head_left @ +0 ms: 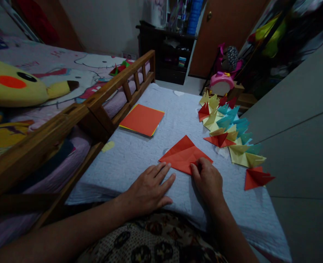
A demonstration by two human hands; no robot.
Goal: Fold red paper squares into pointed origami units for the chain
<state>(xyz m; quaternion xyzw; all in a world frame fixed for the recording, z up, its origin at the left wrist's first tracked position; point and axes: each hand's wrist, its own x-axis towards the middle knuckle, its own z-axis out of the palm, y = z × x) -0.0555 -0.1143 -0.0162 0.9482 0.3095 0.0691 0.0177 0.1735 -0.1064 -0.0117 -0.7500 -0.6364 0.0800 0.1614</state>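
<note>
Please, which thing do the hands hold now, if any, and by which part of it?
The right hand seems to pinch the folded red paper by its near edge, right of middle; the left hand grips nothing.

Mid-frame, you can pass between paper stack (142, 119) and red sheet (183, 150). Wooden rail (95, 98) blocks you frame left; folded-paper row (231, 133) frame right, pale panel (298, 146) beyond.
</note>
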